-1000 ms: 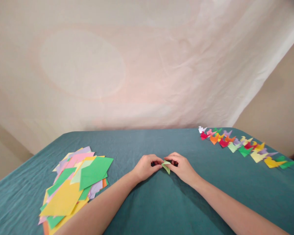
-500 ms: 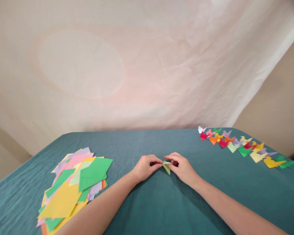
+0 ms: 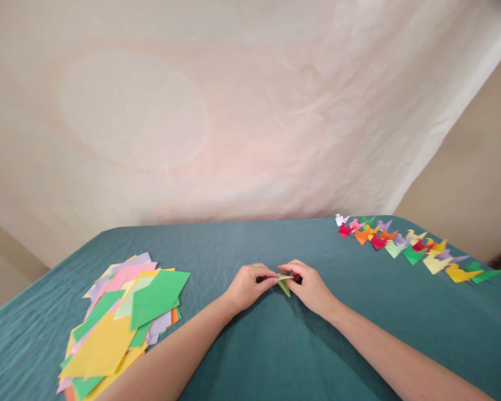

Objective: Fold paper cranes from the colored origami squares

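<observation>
A small light-green folded paper (image 3: 284, 285) is held between my two hands, just above the table's middle. My left hand (image 3: 250, 285) pinches its left side between thumb and fingers. From the other side my right hand (image 3: 308, 285) grips the paper, thumb below and index finger curled over the top. A narrow folded point hangs down between the hands. The fingers cover part of the paper, so its full shape is hidden.
A loose pile of coloured paper sheets (image 3: 104, 340) lies on the left, beside my left forearm. Rows of folded paper birds (image 3: 415, 254) stand along the right edge of the table. The dark green cloth (image 3: 250, 362) covers the table; a pale curtain (image 3: 242, 111) hangs behind.
The view has shifted slightly, moving the pile and birds a little left in the picture. Both hands keep nearly the same hold on the folded paper.
</observation>
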Demonstrator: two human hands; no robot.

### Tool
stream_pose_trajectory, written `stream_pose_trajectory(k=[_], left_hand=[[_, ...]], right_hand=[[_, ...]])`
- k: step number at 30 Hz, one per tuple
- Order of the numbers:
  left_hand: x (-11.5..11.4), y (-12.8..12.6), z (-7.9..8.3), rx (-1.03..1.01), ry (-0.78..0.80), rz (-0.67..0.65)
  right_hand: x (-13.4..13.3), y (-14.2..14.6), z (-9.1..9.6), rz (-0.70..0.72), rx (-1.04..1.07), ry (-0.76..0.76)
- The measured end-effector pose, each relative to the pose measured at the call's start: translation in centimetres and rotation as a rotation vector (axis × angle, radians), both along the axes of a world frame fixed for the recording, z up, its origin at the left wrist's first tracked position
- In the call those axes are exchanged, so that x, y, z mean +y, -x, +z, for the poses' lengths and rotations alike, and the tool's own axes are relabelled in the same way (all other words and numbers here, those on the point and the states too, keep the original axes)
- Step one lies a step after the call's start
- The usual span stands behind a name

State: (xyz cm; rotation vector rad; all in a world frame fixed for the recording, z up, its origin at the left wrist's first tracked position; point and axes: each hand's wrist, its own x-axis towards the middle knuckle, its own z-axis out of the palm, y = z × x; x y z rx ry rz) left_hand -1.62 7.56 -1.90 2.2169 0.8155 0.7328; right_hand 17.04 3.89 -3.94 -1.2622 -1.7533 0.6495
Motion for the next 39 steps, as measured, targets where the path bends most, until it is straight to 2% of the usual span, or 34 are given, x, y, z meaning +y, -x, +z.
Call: stream_pose_trajectory(k=[13, 22, 32, 39], left_hand=[[-0.3, -1.1, -0.1, 0.005, 0.013, 0.128], [-0.8, -1.6, -0.1, 0.060, -0.050, 0.197], [-0.1, -1.9, 0.0, 0.144, -0.080, 0.188], [-0.3, -2.0, -0.2, 0.131, -0.115, 0.200]], right_hand=[[-0.2, 0.2, 0.7, 0.021, -0.052, -0.003], [-0.1, -0.2, 0.6, 0.046, -0.020, 0.019], [0.0, -0.9, 0.9, 0.131, -0.021, 0.039], [-0.3, -1.0, 1.3, 0.151, -0.037, 0.032]])
